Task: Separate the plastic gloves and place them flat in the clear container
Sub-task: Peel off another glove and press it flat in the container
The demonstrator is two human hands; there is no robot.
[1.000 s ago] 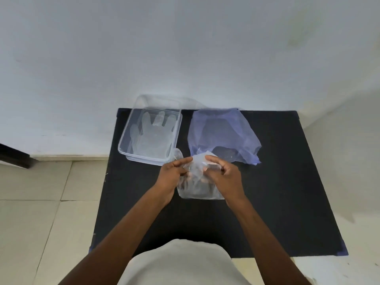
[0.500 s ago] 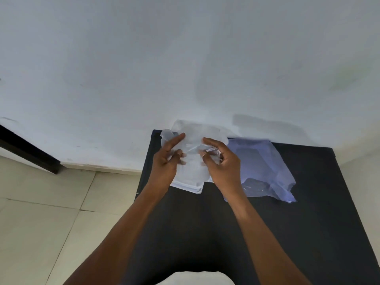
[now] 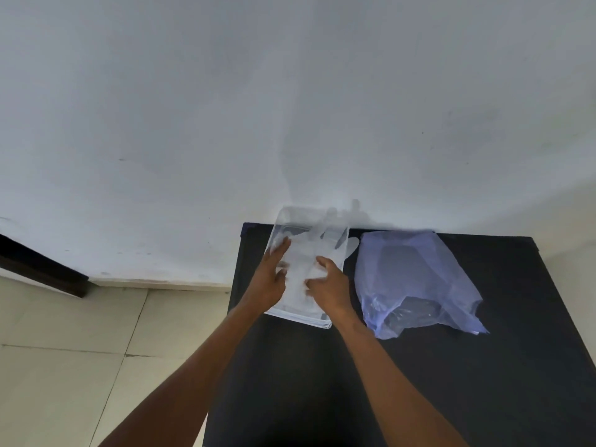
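Two bare forearms reach forward over the black tabletop (image 3: 419, 382). The left hand (image 3: 269, 279) and the right hand (image 3: 329, 287) lie over the clear container (image 3: 298, 317), fingers spread and released, pressing on a thin plastic glove (image 3: 322, 250). The glove lies flat in the container, and one of its finger parts hangs over the right rim. Just beside the container, on the right, lies a bluish plastic bag (image 3: 416, 279). Behind stands a white wall (image 3: 290, 91).
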